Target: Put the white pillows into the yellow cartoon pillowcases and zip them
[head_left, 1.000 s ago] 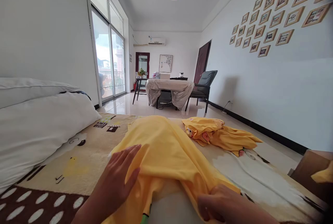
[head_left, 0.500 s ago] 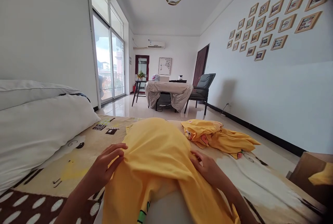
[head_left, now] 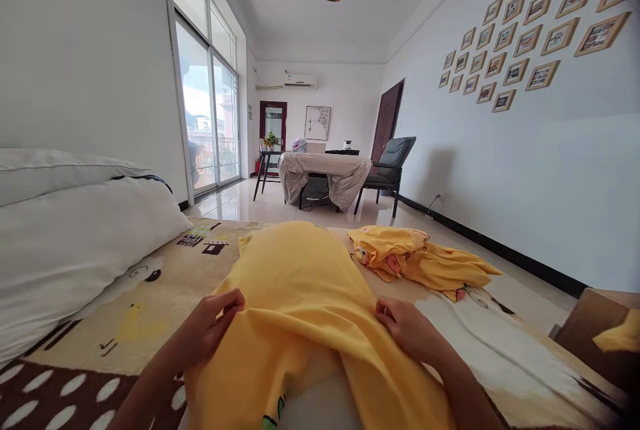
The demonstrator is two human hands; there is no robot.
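Both grips (head_left: 216,323) (head_left: 406,329) hold yellow garment (head_left: 300,270) on blanket (head_left: 187,290); table (head_left: 325,163) beyond.

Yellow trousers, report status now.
Left hand, right hand: pinching opposite edges. Yellow trousers: spread on blanket, creased between hands. Crumpled yellow clothing: beyond right hand, beside trousers.

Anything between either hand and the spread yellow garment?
Nothing visible. The left hand is on the left edge of the spread yellow garment, the right hand on its right edge. The bunched yellow cloth lies farther off, not between.
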